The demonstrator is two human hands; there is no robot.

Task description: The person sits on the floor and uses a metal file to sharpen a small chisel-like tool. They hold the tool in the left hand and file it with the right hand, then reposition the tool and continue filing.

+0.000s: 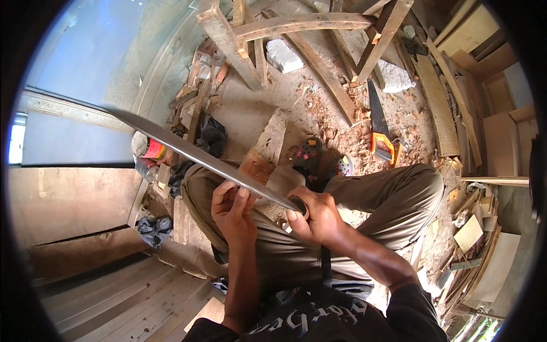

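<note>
Right hand (319,214) clamped on long blade (194,153), handle hidden inside; left hand (232,210) pinching blade edge. Handsaw (378,126) at two o'clock, cans (149,149) at nine.

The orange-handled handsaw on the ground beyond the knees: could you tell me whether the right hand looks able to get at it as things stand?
Probably not right away: the right hand grips the long blade's handle end, and the handsaw lies past the right knee, though nothing covers it.
</note>
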